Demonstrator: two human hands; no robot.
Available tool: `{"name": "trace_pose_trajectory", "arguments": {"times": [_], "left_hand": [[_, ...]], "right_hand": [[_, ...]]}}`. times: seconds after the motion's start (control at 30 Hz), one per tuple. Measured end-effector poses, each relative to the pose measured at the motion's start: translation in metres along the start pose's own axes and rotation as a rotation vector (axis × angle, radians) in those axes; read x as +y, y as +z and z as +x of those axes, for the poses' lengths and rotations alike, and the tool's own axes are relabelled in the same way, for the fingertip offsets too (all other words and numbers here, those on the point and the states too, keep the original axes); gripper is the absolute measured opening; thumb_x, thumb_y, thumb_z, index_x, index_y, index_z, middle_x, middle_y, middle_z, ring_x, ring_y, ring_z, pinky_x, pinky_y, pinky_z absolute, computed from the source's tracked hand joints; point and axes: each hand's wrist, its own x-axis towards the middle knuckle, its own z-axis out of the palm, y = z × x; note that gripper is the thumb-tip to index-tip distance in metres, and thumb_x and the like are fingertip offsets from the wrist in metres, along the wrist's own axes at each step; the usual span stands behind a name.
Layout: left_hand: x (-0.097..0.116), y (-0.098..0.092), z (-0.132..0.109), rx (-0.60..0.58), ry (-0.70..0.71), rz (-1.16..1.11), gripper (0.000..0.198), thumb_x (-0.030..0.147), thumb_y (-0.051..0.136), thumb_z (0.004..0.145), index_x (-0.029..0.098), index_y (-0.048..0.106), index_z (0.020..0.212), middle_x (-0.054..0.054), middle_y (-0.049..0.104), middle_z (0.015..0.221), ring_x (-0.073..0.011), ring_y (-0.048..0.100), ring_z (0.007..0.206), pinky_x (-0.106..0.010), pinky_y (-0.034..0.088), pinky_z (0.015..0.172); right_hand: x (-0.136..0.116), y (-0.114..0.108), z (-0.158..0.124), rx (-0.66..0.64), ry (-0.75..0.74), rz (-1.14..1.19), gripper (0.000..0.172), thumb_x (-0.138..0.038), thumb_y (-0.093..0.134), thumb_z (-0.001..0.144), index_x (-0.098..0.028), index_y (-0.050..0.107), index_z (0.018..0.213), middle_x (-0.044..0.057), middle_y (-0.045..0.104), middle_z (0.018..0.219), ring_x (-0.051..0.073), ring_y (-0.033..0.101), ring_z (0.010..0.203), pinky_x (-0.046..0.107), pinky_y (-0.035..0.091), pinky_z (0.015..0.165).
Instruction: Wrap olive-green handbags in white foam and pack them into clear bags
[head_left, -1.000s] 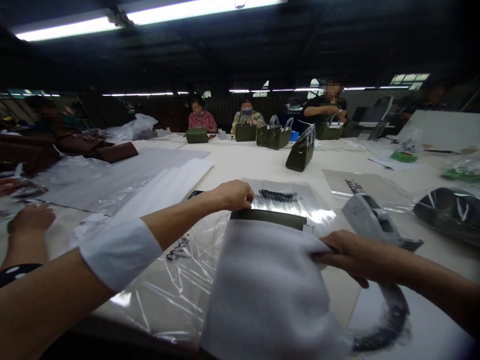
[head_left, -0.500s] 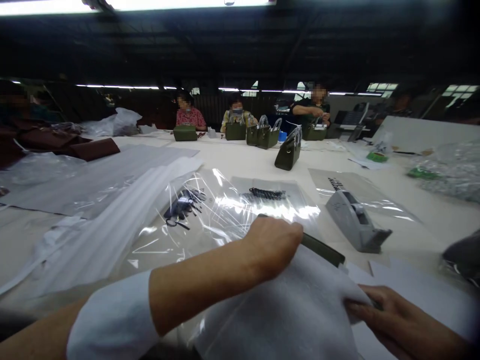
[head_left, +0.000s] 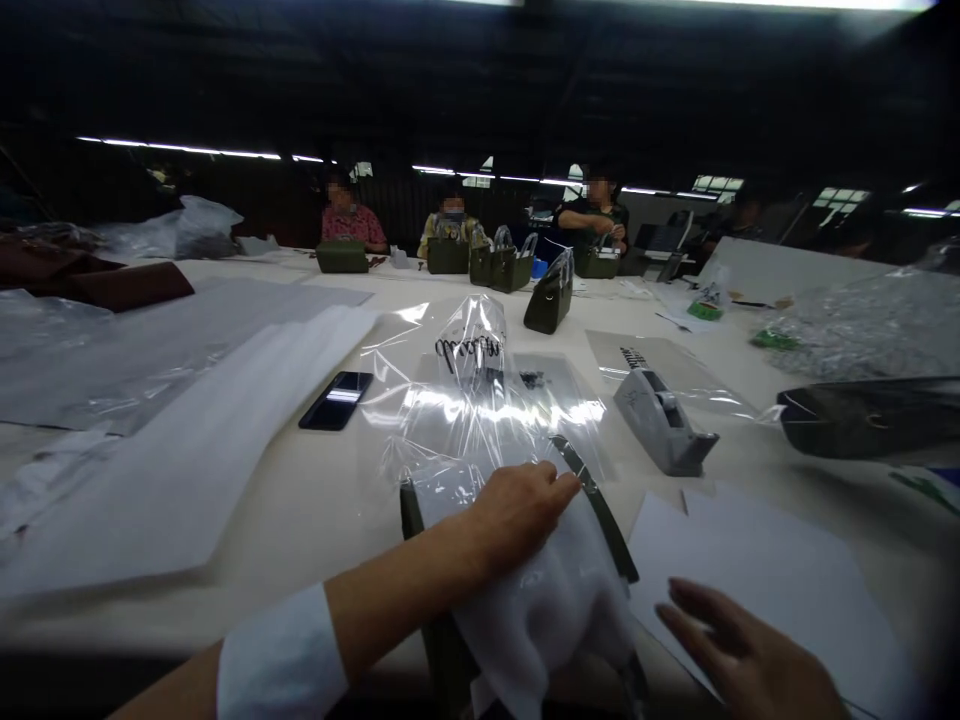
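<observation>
An olive green bag (head_left: 600,510) wrapped in white padding (head_left: 540,600) stands right in front of me at the near table edge. My left hand (head_left: 517,512) lies on top of the padding with its fingers stretched out flat. A clear plastic bag (head_left: 469,385) with black print rises crumpled just beyond that hand, its lower edge over the bag's top. To the right, my right hand (head_left: 750,660) hovers with spread fingers over a white paper sheet (head_left: 757,560), holding nothing.
A grey tape dispenser (head_left: 664,420) sits to the right, a black phone (head_left: 336,400) to the left beside white foam sheets (head_left: 187,450). A dark green bag (head_left: 870,415) lies at the right. Several olive bags (head_left: 547,300) and seated co-workers are at the far end.
My right hand has let go of the white padding and opened. My left hand has flattened on top of the wrapped bag. The clear plastic bag now stands up behind it.
</observation>
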Motion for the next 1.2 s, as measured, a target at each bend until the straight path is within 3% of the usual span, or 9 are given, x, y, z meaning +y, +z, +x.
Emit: {"name": "trace_pose_trajectory", "arguments": {"times": [0.17, 0.27, 0.4, 0.57, 0.73, 0.87, 0.97, 1.1, 1.2], "left_hand": [[0.008, 0.001, 0.0, 0.06, 0.011, 0.029, 0.015, 0.013, 0.042, 0.082, 0.016, 0.052, 0.094, -0.005, 0.057, 0.084, -0.0168, 0.054, 0.073, -0.028, 0.045, 0.061], [0.002, -0.007, -0.018, 0.166, -0.034, 0.066, 0.02, 0.015, 0.047, 0.081, 0.017, 0.052, 0.1, -0.006, 0.058, 0.091, -0.0182, 0.054, 0.083, -0.032, 0.045, 0.073], [-0.018, -0.015, -0.082, 0.453, -0.33, 0.06, 0.04, 0.021, 0.055, 0.078, 0.022, 0.045, 0.117, -0.007, 0.052, 0.115, -0.0219, 0.046, 0.108, -0.04, 0.035, 0.095], [-0.045, 0.014, -0.15, 0.584, -0.569, 0.142, 0.046, 0.022, 0.048, 0.081, 0.021, 0.036, 0.125, -0.011, 0.041, 0.129, -0.0245, 0.035, 0.122, -0.047, 0.024, 0.104], [-0.061, 0.03, -0.144, 0.747, -0.687, 0.262, 0.016, 0.02, 0.051, 0.082, 0.02, 0.054, 0.098, -0.008, 0.059, 0.101, -0.0224, 0.053, 0.098, -0.045, 0.037, 0.093], [-0.042, 0.031, -0.147, 1.031, -0.448, 0.194, 0.024, 0.005, 0.052, 0.077, 0.019, 0.053, 0.097, -0.005, 0.058, 0.088, -0.0175, 0.057, 0.087, -0.036, 0.048, 0.081], [-0.022, 0.062, -0.164, 1.046, -0.305, 0.211, 0.026, 0.004, 0.056, 0.073, 0.018, 0.056, 0.095, -0.005, 0.057, 0.092, -0.0196, 0.057, 0.094, -0.035, 0.05, 0.08], [-0.013, 0.115, -0.174, 1.039, -0.653, 0.012, 0.004, 0.018, 0.057, 0.076, 0.019, 0.054, 0.079, -0.006, 0.054, 0.11, -0.0187, 0.058, 0.096, -0.029, 0.052, 0.076], [-0.016, 0.125, -0.163, 0.977, -1.019, -0.408, 0.019, 0.039, 0.055, 0.077, 0.02, 0.054, 0.08, -0.006, 0.057, 0.112, -0.0187, 0.062, 0.089, -0.027, 0.052, 0.07]], "right_hand": [[-0.042, 0.002, 0.073, 0.178, -0.598, -0.085, 0.056, -0.044, 0.045, 0.082, -0.019, 0.038, 0.132, 0.009, 0.035, 0.139, 0.025, 0.036, 0.125, 0.043, 0.038, 0.098], [-0.058, 0.032, 0.102, 0.141, -0.774, -0.024, 0.036, -0.034, 0.039, 0.087, -0.019, 0.054, 0.117, 0.008, 0.049, 0.127, 0.021, 0.044, 0.119, 0.04, 0.037, 0.101], [-0.048, 0.047, 0.105, 0.212, -0.794, 0.04, 0.029, -0.03, 0.044, 0.087, -0.021, 0.058, 0.111, 0.005, 0.052, 0.123, 0.019, 0.047, 0.116, 0.039, 0.037, 0.102], [-0.043, 0.042, 0.097, 0.229, -0.812, 0.039, 0.028, -0.027, 0.046, 0.086, -0.021, 0.058, 0.111, 0.004, 0.052, 0.124, 0.018, 0.05, 0.113, 0.037, 0.039, 0.101], [-0.049, 0.041, 0.093, 0.269, -0.802, 0.049, 0.024, -0.025, 0.049, 0.085, -0.021, 0.059, 0.106, 0.003, 0.054, 0.12, 0.018, 0.053, 0.109, 0.033, 0.04, 0.099], [-0.031, 0.04, 0.091, 0.418, -0.804, 0.017, 0.016, -0.023, 0.051, 0.084, -0.021, 0.059, 0.098, 0.003, 0.059, 0.112, 0.017, 0.059, 0.097, 0.03, 0.047, 0.085], [-0.012, 0.042, 0.095, 0.524, -0.75, 0.018, 0.011, -0.028, 0.054, 0.082, -0.02, 0.057, 0.088, 0.002, 0.063, 0.091, 0.016, 0.061, 0.082, 0.027, 0.05, 0.071], [-0.009, 0.041, 0.107, 0.495, -0.606, -0.034, 0.019, -0.035, 0.053, 0.081, -0.02, 0.058, 0.092, 0.001, 0.06, 0.08, 0.014, 0.06, 0.067, 0.026, 0.05, 0.064], [-0.02, 0.036, 0.123, 0.315, -0.605, 0.023, 0.017, -0.033, 0.049, 0.083, -0.021, 0.059, 0.088, 0.002, 0.061, 0.085, 0.014, 0.061, 0.069, 0.025, 0.052, 0.064]]}}
